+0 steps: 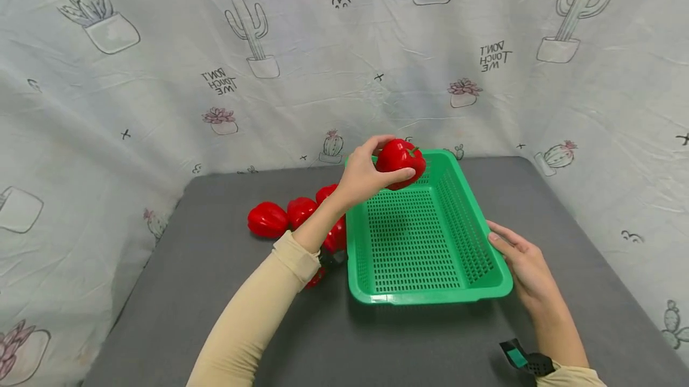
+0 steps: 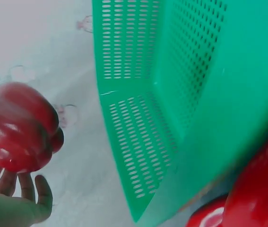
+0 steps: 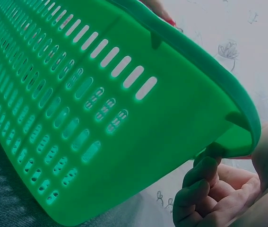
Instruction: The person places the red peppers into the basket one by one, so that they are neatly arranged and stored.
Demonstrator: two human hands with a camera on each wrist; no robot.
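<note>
My left hand (image 1: pixel 366 173) grips a red bell pepper (image 1: pixel 397 160) with a green stem, held up over the far left part of a green plastic basket (image 1: pixel 467 195). The same bell pepper (image 2: pixel 20 127) shows in the left wrist view, fingers around its lower side. On the right, my right hand (image 1: pixel 524 261) holds the basket's rim, thumb on top. Seen from the right wrist, curled fingers (image 3: pixel 200 184) sit under the rim of the basket (image 3: pixel 171 127). Only slotted floor shows inside the basket.
Several red bell peppers (image 1: pixel 267 219) lie on the grey table (image 1: pixel 215 267) left of the basket, partly hidden by my left forearm. A pale cloth (image 1: pixel 323 40) printed with plants hangs behind and at the sides. A black strap device (image 1: pixel 530 362) is on my right wrist.
</note>
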